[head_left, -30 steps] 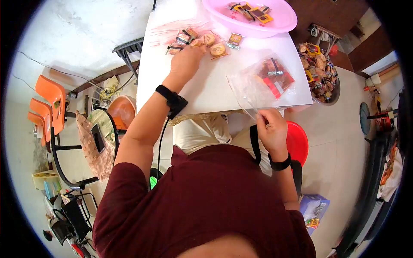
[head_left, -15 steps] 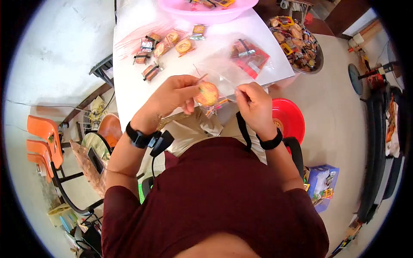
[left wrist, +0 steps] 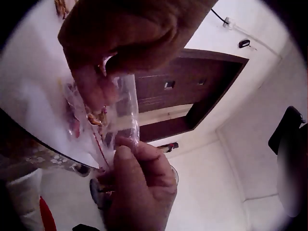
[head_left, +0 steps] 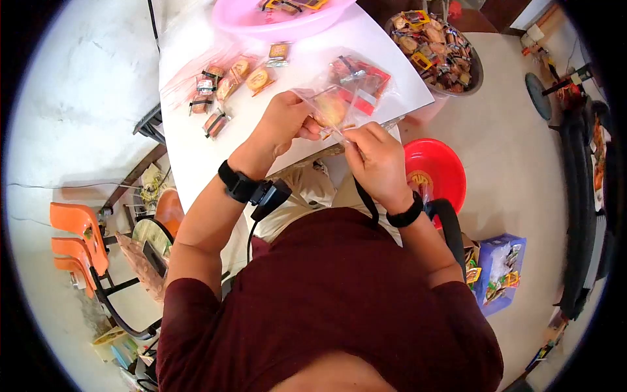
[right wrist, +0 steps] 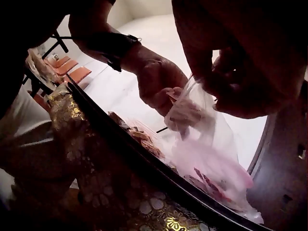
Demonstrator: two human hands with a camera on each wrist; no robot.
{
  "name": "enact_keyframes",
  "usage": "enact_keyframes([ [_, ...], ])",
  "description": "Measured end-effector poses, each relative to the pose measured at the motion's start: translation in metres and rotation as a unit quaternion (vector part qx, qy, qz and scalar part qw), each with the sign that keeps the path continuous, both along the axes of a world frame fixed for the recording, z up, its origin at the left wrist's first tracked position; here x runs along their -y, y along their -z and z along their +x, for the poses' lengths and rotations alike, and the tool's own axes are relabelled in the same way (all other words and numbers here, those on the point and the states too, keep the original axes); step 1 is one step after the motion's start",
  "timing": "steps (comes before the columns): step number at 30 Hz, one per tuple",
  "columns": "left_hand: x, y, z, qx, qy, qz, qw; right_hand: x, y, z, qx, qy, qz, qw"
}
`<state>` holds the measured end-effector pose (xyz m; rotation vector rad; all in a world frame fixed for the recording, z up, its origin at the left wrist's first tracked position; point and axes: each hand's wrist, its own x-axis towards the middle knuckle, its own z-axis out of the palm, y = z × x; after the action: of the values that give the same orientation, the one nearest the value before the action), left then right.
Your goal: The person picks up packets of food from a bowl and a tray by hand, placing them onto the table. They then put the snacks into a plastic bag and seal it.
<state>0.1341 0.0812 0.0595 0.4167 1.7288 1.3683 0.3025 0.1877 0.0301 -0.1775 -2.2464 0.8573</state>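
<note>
**Over the near edge of the white table point(head_left: 196, 153), your hands met at a clear bag point(head_left: 346, 98)**

Your right hand point(head_left: 380, 160) pinched the thin, creased film between thumb and fingertips, the other fingers curled in. Your left hand point(head_left: 284, 124) had its thumb and fingers closed round a flat, round snack point(head_left: 330, 111), yellowish and seen through the film; the right wrist view showed its fingertips within the bag. Which of those fingers pressed together, you could not tell from the pictures.

The slack, glossy bag had its near end between your hands, and its long axis ran away from you to a filled end resting on the tabletop. Inside that end were a flat red pack point(head_left: 383, 83) with a white label and a smaller packet with a dark band. The lettering was too small to read.

To the left lay several small, crinkly packets point(head_left: 208, 85), some banded in black, and two or three round ones with brown marks on their pale yellow faces. A square packet point(head_left: 278, 52), golden brown with silvery ends, sat near the smooth, curved pink basin point(head_left: 281, 29). Down to the right stood a round red tub point(head_left: 450, 170), and beyond it a wide bowl point(head_left: 480, 72) heaped with wrapped snacks. Gold flowers patterned the dark cloth point(right wrist: 175, 224) below the table edge.
</note>
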Motion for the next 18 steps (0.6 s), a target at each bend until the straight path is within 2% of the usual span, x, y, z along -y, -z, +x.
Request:
enact_keyframes([
  [7, 0.002, 0.018, 0.029, 0.079, -0.171, 0.113, 0.976, 0.003, 0.005, 0.004, 0.027, -0.012, -0.038, 0.999],
  [10, 0.002, 0.037, 0.038, 0.166, -0.156, 0.197, 0.954, 0.014, 0.009, 0.002, 0.017, -0.033, -0.022, 0.999],
  [11, 0.005, 0.045, 0.036, 0.222, -0.107, 0.218, 0.945, 0.019, 0.011, 0.001, 0.003, -0.039, -0.023, 0.999],
  [18, -0.026, 0.033, 0.052, 0.255, -0.177, 0.137, 0.941, 0.019, 0.019, 0.002, -0.017, -0.048, -0.017, 0.999],
])
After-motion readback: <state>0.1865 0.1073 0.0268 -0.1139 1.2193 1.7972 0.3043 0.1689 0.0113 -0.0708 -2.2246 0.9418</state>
